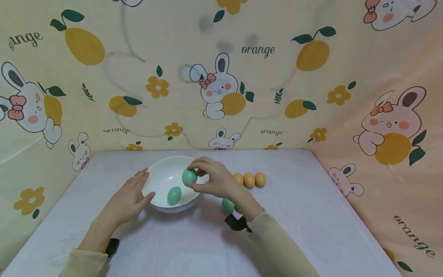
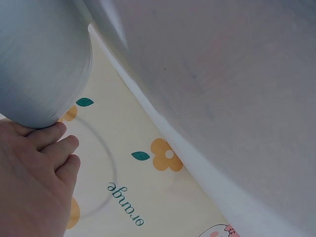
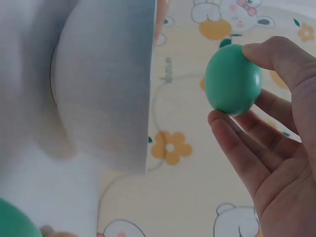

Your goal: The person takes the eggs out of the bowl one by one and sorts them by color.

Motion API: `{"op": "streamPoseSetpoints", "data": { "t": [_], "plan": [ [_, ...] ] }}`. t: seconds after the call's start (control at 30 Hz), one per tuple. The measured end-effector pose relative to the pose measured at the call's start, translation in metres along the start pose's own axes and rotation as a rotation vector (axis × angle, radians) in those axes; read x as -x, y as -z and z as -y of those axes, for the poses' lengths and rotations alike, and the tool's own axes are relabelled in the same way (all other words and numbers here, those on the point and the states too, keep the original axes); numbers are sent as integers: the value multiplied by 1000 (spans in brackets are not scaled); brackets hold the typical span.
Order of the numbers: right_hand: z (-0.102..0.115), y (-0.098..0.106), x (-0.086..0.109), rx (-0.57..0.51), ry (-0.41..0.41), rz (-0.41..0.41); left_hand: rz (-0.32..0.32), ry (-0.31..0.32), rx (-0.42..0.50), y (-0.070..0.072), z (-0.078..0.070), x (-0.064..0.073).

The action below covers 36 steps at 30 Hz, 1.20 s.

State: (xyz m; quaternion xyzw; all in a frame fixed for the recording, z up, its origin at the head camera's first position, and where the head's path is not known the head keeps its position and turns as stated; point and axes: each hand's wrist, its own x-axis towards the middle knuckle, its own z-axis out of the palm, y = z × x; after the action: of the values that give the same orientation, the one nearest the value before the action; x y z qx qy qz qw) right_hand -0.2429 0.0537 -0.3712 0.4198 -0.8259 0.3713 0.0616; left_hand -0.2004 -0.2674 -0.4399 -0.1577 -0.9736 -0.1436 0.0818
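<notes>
A white bowl point(image 1: 160, 173) stands on the table with one green egg point(image 1: 174, 196) lying inside. My left hand point(image 1: 126, 198) rests against the bowl's left side, its fingers extended along the rim; the left wrist view shows the fingertips touching the bowl's outer wall. Between thumb and fingertips, my right hand point(image 1: 216, 179) pinches another green egg point(image 3: 231, 81). In the head view this egg overlaps the bowl's right part, and the right wrist view shows it above the rim.
A row of orange eggs point(image 1: 249, 180) lies right of the bowl, partly hidden by my right hand. Nearer, another green egg point(image 1: 227, 206) sits beside my right wrist. Behind the white-covered table point(image 1: 297, 231) hangs a patterned cloth point(image 1: 221, 34), which also runs along both sides.
</notes>
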Motion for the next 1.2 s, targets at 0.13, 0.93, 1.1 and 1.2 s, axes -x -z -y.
{"op": "streamPoseSetpoints", "data": {
  "t": [0.13,0.93,1.1,1.2],
  "plan": [
    [-2,9,10,-7,52,-62,-1,1,-2,0,1,0],
    [-39,51,77,80,-66,-140,3,3,-2,1,-1,-1],
    [-46,54,91,101,-52,-128,2,2,3,0,-1,0],
    [-50,56,100,118,-65,-114,0,1,3,-1,0,0]
  ]
}}
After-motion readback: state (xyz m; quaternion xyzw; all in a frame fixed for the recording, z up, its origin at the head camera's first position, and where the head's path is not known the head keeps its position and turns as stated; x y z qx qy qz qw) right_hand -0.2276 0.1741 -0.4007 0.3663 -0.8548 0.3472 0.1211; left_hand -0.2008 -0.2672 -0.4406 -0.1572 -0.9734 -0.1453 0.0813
